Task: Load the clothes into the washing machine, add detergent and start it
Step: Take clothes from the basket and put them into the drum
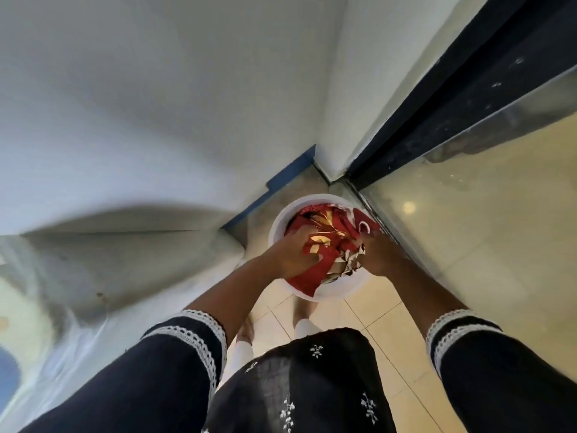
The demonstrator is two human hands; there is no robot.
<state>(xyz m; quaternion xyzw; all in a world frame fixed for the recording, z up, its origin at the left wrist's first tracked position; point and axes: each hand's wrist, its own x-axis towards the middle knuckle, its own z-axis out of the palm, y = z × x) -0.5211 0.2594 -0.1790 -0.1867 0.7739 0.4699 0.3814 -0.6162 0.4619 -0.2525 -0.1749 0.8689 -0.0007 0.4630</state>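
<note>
A white round bucket [281, 218] stands on the tiled floor in a corner, full of red clothes [340, 228] with gold patterns and some beige patterned cloth [346, 267]. Both hands reach down into it. My left hand [292, 253] grips the red cloth at the bucket's left side. My right hand [379, 254] grips the cloth at the right side, fingers buried in the fabric. The washing machine [93, 260], white and blurred, fills the left of the view beside the bucket.
White walls meet in the corner behind the bucket, with a blue skirting strip [290, 170] at floor level. A dark-framed glass door [468, 126] runs along the right. Beige floor tiles [374, 314] lie below, with my feet just behind the bucket.
</note>
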